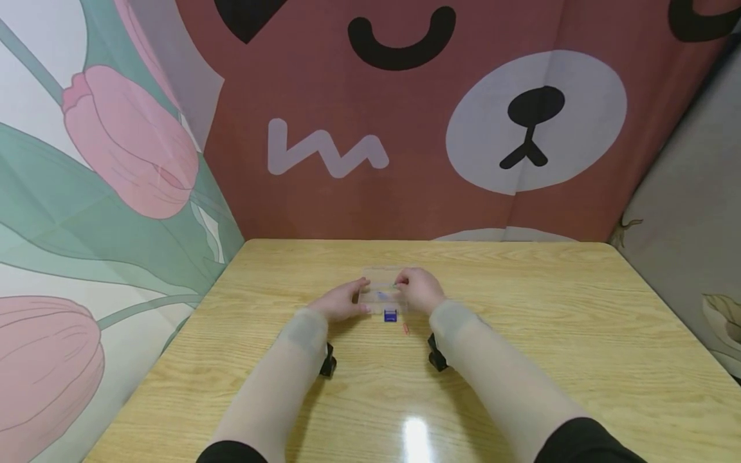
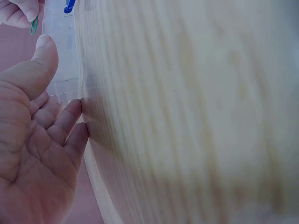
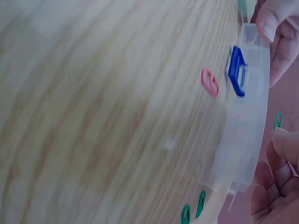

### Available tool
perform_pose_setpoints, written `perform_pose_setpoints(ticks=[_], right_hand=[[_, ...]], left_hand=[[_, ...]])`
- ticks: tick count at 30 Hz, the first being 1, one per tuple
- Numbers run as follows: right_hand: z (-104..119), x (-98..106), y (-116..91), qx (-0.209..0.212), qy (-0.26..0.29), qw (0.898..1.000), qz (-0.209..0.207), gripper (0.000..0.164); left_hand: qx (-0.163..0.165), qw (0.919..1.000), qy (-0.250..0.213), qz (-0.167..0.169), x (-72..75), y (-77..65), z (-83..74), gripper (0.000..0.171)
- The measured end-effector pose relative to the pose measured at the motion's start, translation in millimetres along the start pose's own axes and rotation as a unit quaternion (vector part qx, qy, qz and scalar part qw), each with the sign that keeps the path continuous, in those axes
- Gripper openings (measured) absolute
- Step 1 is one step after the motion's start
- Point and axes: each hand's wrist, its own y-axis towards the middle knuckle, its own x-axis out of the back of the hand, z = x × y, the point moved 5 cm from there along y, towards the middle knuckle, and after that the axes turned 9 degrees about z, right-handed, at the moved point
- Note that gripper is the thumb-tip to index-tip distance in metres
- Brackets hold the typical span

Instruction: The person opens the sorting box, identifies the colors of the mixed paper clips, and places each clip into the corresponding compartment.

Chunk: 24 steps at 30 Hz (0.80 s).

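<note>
A clear plastic box (image 1: 375,298) with a blue latch (image 1: 390,316) on its front lies on the table between both hands. My left hand (image 1: 341,301) holds the box's left end, thumb toward the front and fingers toward the back. Over the box's right part, my right hand (image 1: 421,289) pinches a green paper clip (image 3: 278,121) between thumb and fingertip; the clip's looped end sticks out. A pink paper clip (image 3: 210,82) lies on the table just in front of the box, right of the latch.
Two green paper clips (image 3: 201,204) lie on the wooden table (image 1: 231,360) near the box's right end. A small blue item (image 1: 382,295) shows within the box's outline. Behind the table hangs a red-brown printed cloth (image 1: 417,212), with a floral cloth (image 1: 133,154) at the left.
</note>
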Motion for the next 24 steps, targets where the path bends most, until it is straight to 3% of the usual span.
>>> perform_pose_setpoints(ticks=[14,24], right_hand=[[-21,13,-6,-0.036,-0.046,0.998,-0.017,0.016],[-21,13,-11,-0.017,-0.052,0.998,-0.018,0.021]], left_hand=[[0.014,0.9999,0.001,0.003,-0.4,1.8,2.7,0.072],[0.015,0.9999,0.003,0.005,-1.7,1.2,1.0,0.071]])
